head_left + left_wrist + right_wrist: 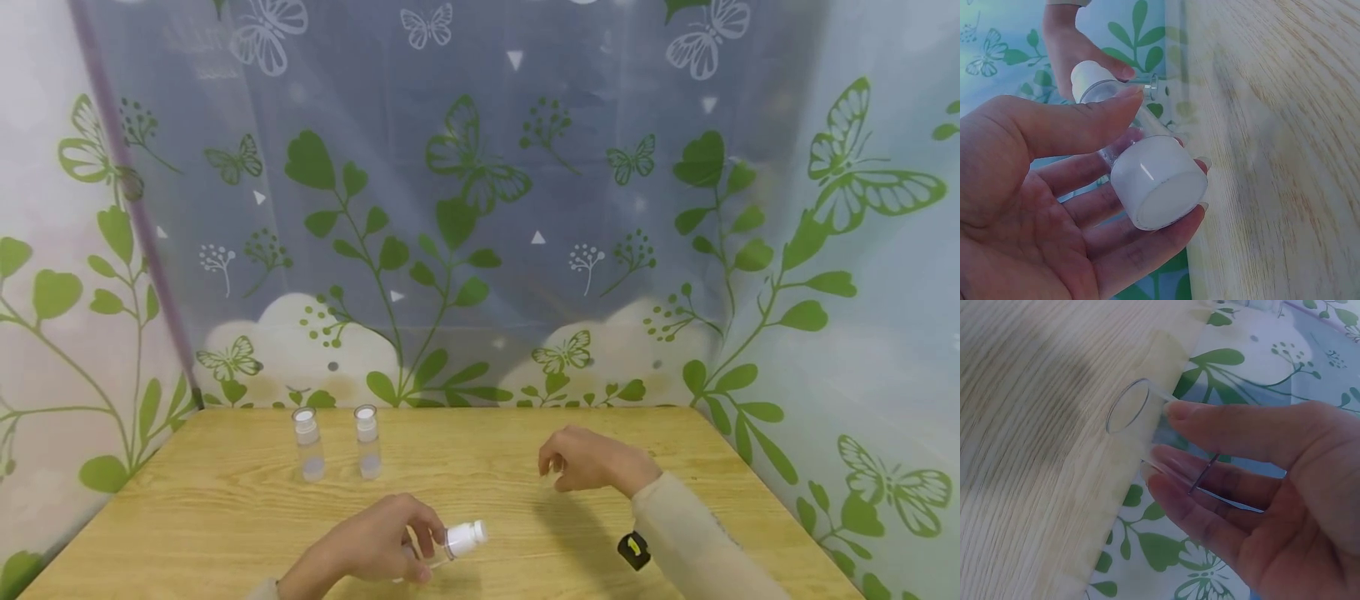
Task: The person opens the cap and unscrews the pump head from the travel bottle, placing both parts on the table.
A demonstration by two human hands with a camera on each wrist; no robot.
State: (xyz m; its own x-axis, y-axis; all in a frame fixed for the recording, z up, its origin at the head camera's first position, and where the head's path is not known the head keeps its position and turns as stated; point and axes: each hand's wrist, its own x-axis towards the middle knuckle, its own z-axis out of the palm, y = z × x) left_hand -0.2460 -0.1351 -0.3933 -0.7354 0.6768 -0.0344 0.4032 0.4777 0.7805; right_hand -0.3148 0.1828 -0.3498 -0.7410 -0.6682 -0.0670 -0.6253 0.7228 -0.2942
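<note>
My left hand (386, 537) grips a small clear pump bottle (1159, 181) with a white base, tilted on its side just over the wooden table. Its white pump head (465, 537) points right, uncovered. Thumb and fingers wrap the bottle's clear body in the left wrist view. Farther right and raised above the table, my right hand (588, 460) pinches a clear see-through cap (1129, 406) between thumb and fingers. The cap's round open rim faces away from the palm. In the head view the cap is mostly hidden by the fingers.
Two similar bottles, a left one (308, 446) and a right one (367, 443), stand upright at the table's back left. A black object with a yellow mark (634, 550) lies beside the right sleeve. Patterned curtains (480, 250) enclose the wooden table (247, 500) on three sides.
</note>
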